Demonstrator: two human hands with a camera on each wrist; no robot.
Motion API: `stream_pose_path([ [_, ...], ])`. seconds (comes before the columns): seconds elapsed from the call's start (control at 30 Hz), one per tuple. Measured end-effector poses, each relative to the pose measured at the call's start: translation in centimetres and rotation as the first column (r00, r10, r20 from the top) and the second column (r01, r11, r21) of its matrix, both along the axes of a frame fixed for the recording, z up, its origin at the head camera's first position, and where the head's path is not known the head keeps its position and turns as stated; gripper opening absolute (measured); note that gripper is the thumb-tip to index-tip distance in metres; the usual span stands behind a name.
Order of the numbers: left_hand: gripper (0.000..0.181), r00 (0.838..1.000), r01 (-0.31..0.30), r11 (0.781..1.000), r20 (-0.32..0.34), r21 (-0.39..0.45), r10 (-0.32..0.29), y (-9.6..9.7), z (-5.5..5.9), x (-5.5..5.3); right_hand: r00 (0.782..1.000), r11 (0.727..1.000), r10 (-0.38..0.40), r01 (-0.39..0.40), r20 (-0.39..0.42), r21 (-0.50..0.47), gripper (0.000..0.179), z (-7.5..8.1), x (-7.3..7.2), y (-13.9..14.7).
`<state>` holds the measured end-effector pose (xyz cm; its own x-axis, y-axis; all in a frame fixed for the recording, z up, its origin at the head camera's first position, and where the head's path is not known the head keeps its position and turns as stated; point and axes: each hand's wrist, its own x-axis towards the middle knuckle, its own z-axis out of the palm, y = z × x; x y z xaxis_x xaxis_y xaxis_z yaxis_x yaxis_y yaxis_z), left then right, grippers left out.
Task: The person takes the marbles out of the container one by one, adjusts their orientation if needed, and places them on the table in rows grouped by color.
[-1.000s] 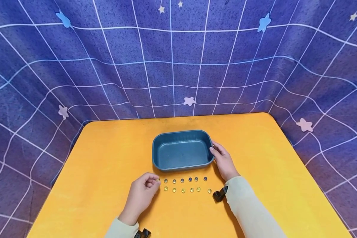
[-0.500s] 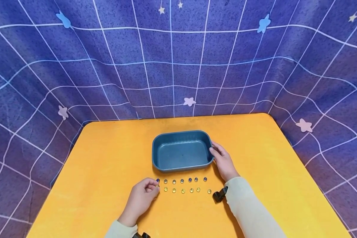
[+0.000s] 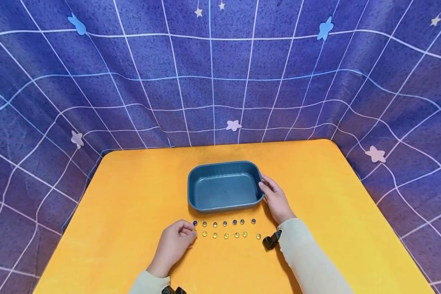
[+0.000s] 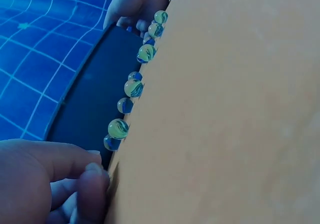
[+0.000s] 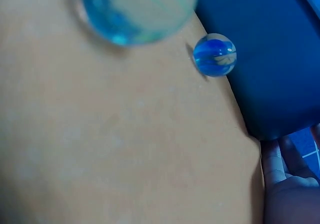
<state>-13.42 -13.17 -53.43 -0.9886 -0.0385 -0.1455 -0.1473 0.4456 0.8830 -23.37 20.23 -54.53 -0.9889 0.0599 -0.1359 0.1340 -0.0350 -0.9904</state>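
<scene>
My left hand (image 3: 173, 244) is at the left end of two rows of glass marbles, thumb and index finger pinching a yellow marble (image 3: 194, 230) that barely shows between them. In the left wrist view the fingertips hide it. A dark blue marble (image 3: 195, 223) lies just beyond those fingertips. To the right runs a back row of bluish marbles (image 3: 225, 223) and a front row of yellow marbles (image 3: 226, 236). My right hand (image 3: 278, 201) grips the right end of a dark blue rectangular tub (image 3: 226, 192), thumb over its rim and fingers outside.
The marbles line up along the tub's near side on a yellow tabletop (image 3: 132, 192). Behind and at both sides hangs a blue-purple curtain (image 3: 191, 94) with a grid and stars. A black wrist camera (image 3: 271, 241) sits close to the rightmost yellow marble (image 3: 258, 236).
My left hand has drawn slightly nearer, from the back row's left end to the front row's, uncovering the dark blue marble there. My right hand and the tub have stayed put.
</scene>
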Motion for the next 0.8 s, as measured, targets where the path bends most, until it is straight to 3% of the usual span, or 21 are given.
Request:
stream_pose_path([
  [0.2, 0.012, 1.000, -0.001, 1.000, -0.020, 0.019, 0.002, -0.09, -0.34, -0.26, 1.000, 1.000, -0.002, 0.002, 0.005, -0.007, 0.048, -0.01, -0.03, 0.10],
  [0.53, 0.010, 0.999, 0.017, 0.998, -0.040, -0.063, -0.020, 0.01, -0.65, -0.25, 1.000, 1.000, 0.004, -0.004, -0.006, 0.008, 0.049, -0.29, 0.09, 0.32],
  [0.8, 0.010, 0.999, 0.035, 0.997, -0.029, -0.074, -0.037, -0.08, -0.74, -0.37, 1.000, 1.000, -0.001, 0.001, -0.007, -0.013, 0.049, -0.18, -0.06, 0.12],
])
